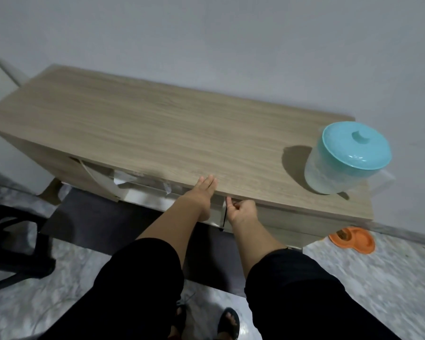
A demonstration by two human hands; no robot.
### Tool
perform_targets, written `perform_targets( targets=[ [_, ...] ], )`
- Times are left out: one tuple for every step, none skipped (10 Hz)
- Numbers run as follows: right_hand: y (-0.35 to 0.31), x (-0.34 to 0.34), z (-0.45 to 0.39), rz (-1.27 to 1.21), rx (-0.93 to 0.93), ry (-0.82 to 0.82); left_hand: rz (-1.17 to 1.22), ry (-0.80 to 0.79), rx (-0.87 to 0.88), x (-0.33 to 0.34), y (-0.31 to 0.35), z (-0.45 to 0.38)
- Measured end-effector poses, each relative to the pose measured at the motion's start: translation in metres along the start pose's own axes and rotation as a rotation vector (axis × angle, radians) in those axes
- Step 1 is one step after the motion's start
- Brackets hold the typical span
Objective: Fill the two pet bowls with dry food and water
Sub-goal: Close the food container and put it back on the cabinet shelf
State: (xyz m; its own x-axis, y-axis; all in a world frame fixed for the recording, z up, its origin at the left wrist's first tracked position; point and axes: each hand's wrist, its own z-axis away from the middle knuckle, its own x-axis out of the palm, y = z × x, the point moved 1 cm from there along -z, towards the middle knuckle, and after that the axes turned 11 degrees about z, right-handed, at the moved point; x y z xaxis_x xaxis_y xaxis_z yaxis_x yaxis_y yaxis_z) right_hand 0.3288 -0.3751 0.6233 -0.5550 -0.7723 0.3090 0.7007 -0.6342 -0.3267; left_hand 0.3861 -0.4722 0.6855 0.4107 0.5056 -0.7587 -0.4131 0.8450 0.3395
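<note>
An orange double pet bowl lies on the floor at the right, half hidden behind the wooden cabinet; one well holds something brown. A clear water jug with a turquoise lid stands on the cabinet's right end. My left hand rests flat with straight fingers on the cabinet's front edge. Just below the top, my right hand has its fingers curled round the edge of a cabinet door, which stands ajar.
Another cabinet door at the left hangs open, showing white papers inside. A black chair stands at the left on the marbled floor. A dark mat lies under the cabinet. A grey wall runs behind.
</note>
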Motion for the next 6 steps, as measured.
perform_targets(
  targets=[
    [-0.001, 0.0, 0.002, 0.025, -0.006, -0.018, -0.014, -0.007, 0.001, 0.001, -0.002, -0.001],
    [-0.003, 0.001, 0.008, 0.05, -0.01, -0.007, -0.009, -0.007, 0.003, 0.001, -0.002, -0.001],
    [-0.005, 0.003, 0.015, 0.138, -0.048, 0.038, -0.005, -0.012, 0.011, 0.001, -0.001, 0.0],
    [-0.006, 0.001, 0.02, 0.193, -0.07, 0.026, -0.002, -0.017, 0.023, 0.002, -0.005, -0.002],
    [-0.007, -0.002, 0.033, 0.208, -0.074, -0.015, -0.008, -0.027, 0.044, 0.002, -0.006, -0.001],
    [-0.011, -0.012, 0.05, 0.299, -0.176, -0.037, -0.019, -0.037, 0.06, -0.002, -0.008, 0.002]
  ],
)
